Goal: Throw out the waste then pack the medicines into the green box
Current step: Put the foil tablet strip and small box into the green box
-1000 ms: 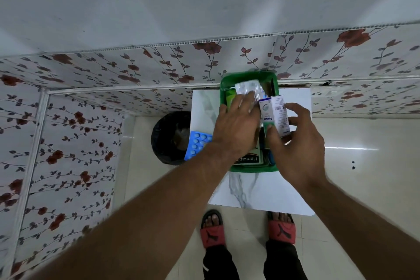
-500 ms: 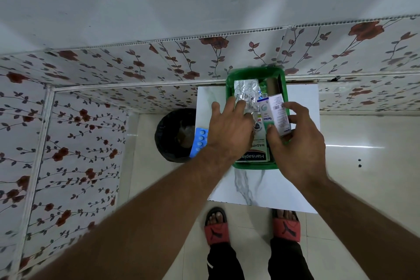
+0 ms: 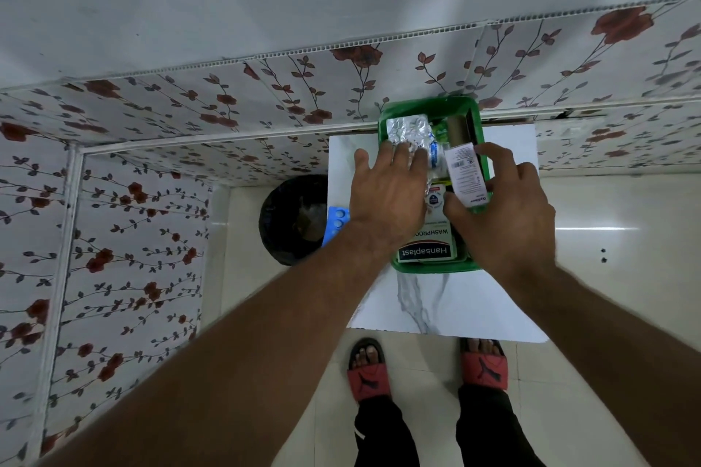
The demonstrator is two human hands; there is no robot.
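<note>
R hand [image 3: 504,216] fingers pinch small carton [image 3: 464,174] over green box [image 3: 432,266].

We seem to be in a room of a home: rose-patterned wall panels [image 3: 189,171], glossy floor tiles [image 3: 607,239], a small marble-look table [image 3: 474,307] against the wall, a bin [image 3: 288,220] lined with a black bag beside it, and feet in red sandals [image 3: 370,372].

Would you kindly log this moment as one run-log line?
phase: packing | left hand: flat on foil strip in green box | right hand: grip on small carton over box | blue blister pack: still outside
</note>
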